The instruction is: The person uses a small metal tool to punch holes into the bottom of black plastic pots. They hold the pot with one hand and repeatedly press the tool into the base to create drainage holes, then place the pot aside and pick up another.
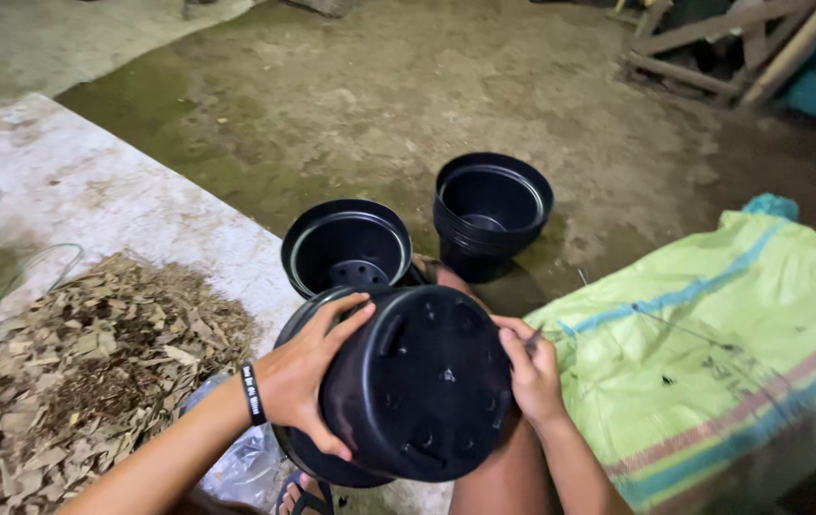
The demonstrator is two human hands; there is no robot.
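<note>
A black plastic plant pot (417, 381) lies tipped on its side over my lap, its holed bottom facing me. My left hand (308, 377), with a black wristband, grips the pot's left side. At the pot's right edge my right hand (530, 372) pinches a small thin pointed tool, its fingers resting against the bottom. Just behind stands a second black pot (346, 248), tilted and empty, showing drain holes inside.
A stack of black pots (492, 212) stands on the dirt floor farther back. A pile of dry leaf scraps (83, 372) covers the concrete slab (93, 191) at left. A green woven sack (713, 353) lies at right. Wooden slats (723, 48) lean at top right.
</note>
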